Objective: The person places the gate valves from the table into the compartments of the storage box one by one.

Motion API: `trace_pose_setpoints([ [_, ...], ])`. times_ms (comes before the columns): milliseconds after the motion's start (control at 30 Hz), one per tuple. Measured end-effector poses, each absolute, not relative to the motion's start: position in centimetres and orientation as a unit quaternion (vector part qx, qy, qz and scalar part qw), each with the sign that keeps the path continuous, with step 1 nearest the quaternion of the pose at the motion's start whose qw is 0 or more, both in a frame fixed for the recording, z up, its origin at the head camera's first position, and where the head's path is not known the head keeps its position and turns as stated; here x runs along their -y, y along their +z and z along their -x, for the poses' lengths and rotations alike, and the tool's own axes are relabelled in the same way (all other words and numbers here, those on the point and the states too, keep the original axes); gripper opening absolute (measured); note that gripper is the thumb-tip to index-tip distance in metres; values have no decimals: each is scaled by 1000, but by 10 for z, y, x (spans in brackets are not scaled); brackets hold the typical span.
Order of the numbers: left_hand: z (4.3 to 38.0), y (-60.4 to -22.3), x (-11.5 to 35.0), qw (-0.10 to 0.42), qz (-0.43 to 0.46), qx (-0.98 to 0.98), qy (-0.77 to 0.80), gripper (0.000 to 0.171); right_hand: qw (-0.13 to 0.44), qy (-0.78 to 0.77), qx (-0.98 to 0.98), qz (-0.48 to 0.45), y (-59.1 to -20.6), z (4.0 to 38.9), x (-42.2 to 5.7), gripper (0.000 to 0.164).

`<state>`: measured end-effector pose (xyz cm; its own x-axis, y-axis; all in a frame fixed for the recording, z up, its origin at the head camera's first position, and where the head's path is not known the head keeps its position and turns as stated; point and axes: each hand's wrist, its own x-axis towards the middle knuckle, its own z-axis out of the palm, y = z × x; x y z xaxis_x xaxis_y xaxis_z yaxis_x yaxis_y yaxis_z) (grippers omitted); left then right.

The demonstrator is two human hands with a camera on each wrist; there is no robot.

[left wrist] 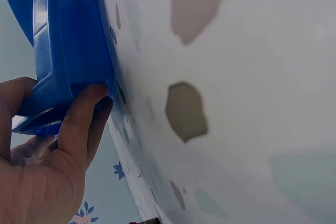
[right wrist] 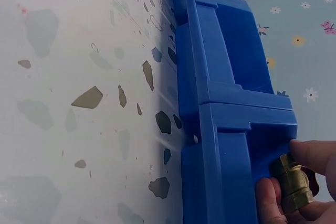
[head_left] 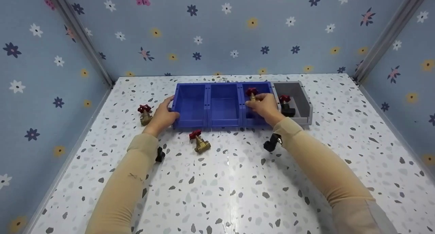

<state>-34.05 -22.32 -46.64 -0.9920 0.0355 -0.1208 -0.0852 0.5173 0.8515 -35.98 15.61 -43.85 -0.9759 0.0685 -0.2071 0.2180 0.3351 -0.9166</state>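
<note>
My right hand (head_left: 266, 107) pinches a brass gate valve (right wrist: 295, 186) between thumb and fingers, inside the opening of the right-hand blue bin (head_left: 253, 122). The valve's red handwheel (head_left: 251, 90) points up and away from the fingers. At the other end of the row, my left hand (head_left: 163, 114) grips the outer side of the leftmost blue bin (head_left: 190, 123). In the left wrist view its fingers wrap the corner of that bin (left wrist: 79, 40). A middle blue bin (head_left: 224, 121) sits between these two, with nothing in it.
At the right end a grey bin (head_left: 305, 106) holds a black valve (head_left: 288, 111) with a red handwheel. Brass valves with red handwheels lie left of the bins (head_left: 146, 118) and in front (head_left: 202, 145). Black fittings lie beside the right sleeve (head_left: 271, 144) and left sleeve (head_left: 160, 155).
</note>
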Motion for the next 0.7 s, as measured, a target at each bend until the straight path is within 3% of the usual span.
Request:
trace_pose_setpoints([
  [700, 339, -464, 222, 63, 17, -866, 496, 88, 80, -573, -810, -90, -442, 365, -154, 55],
])
